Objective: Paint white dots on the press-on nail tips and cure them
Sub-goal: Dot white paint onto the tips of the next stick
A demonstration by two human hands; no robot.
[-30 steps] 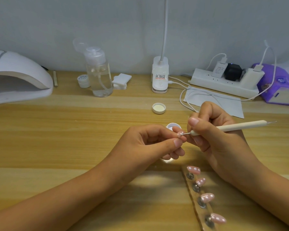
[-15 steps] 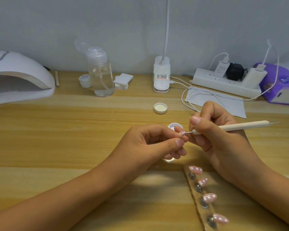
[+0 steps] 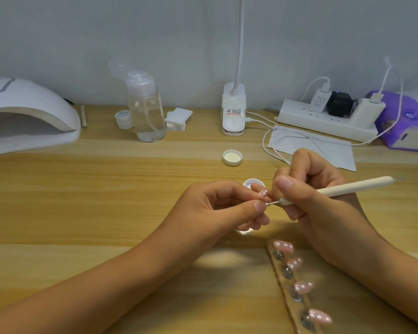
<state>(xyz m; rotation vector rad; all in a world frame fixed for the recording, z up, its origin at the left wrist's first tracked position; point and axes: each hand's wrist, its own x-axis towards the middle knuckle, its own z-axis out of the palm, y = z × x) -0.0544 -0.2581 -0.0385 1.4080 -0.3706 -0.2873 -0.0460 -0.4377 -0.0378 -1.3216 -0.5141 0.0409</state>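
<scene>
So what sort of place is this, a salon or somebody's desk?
Probably a home nail-art desk, not a salon: a white nail curing lamp at the left, dotted press-on nail tips on a holder strip, and a power strip with chargers at the back.

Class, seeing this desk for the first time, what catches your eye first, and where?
At centre, the left hand pinches a pink nail tip while the right hand holds a white dotting tool beside it. Four dotted pink tips stand in a row at lower right, and a white curing lamp sits far left.
</scene>
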